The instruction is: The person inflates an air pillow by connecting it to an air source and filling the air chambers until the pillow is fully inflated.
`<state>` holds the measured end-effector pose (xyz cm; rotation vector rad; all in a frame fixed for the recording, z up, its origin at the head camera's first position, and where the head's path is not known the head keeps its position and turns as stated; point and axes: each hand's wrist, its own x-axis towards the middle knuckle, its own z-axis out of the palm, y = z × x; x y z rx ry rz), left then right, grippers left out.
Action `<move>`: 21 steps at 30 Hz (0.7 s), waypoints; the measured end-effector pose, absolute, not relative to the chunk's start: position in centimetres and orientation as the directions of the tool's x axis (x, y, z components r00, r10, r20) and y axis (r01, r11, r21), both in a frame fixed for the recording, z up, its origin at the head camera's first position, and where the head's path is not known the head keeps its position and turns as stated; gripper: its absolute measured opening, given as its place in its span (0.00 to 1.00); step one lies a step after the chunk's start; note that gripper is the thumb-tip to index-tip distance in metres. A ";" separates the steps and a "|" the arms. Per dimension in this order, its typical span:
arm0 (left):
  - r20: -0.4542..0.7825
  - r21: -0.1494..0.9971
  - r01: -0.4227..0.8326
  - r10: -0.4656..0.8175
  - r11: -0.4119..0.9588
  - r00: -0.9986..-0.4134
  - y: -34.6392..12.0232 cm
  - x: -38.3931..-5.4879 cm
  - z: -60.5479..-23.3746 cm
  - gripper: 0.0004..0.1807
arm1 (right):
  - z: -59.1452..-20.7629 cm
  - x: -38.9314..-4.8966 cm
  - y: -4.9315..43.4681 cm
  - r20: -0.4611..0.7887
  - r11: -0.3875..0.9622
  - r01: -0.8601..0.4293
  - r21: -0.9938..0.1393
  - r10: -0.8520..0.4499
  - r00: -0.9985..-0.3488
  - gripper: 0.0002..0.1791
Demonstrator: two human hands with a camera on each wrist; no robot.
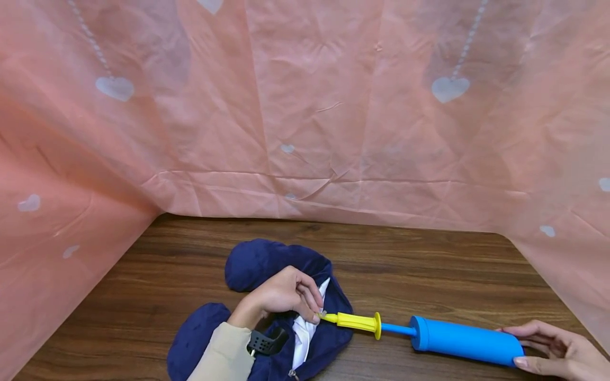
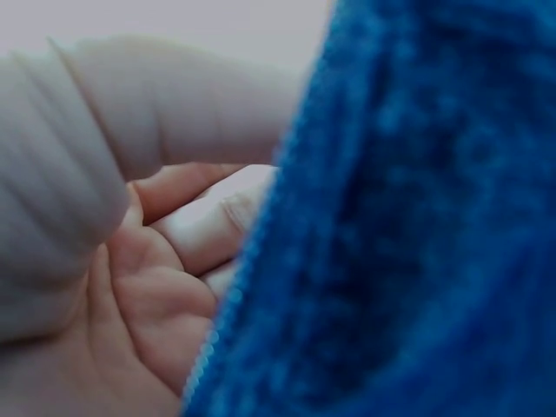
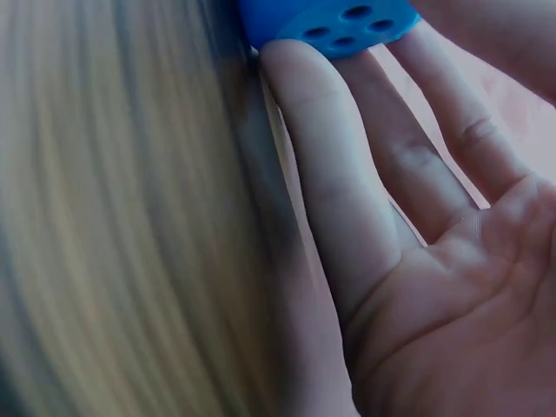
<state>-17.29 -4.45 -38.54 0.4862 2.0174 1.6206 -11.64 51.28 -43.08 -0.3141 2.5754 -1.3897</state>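
Between the left hand [image 1: 286, 293], pinching the clear valve [image 1: 323, 313], and the right hand [image 1: 562, 349], gripping the pump [image 1: 469, 340], hold the nozzle [image 1: 330, 318] straight.

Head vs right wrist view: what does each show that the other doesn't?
Only head: the navy cushion with white cloth in its opening, the left hand, the dark wrist strap and the yellow handle.

Only right wrist: four holes in the end of the blue pump.

Both: part of that pump, the right hand at its end, and the wooden table.
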 end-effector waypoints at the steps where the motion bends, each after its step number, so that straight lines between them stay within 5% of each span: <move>1: -0.157 0.974 -0.032 0.564 0.225 -0.811 -4.5 -17.3 -38.5 0.12 | -42.8 -11.6 50.8 -0.073 0.522 -0.102 -0.847 -0.304 -0.950 0.16; 15: -0.151 0.975 -0.028 0.567 0.220 -0.810 -4.7 -17.1 -38.3 0.12 | -42.0 -12.0 45.5 -0.135 0.469 -0.082 -0.879 -0.411 -0.901 0.19; 21: -0.149 0.974 -0.022 0.568 0.223 -0.810 -4.6 -17.1 -38.5 0.11 | -41.9 -11.8 45.8 -0.189 0.535 -0.031 -0.844 -0.351 -0.917 0.19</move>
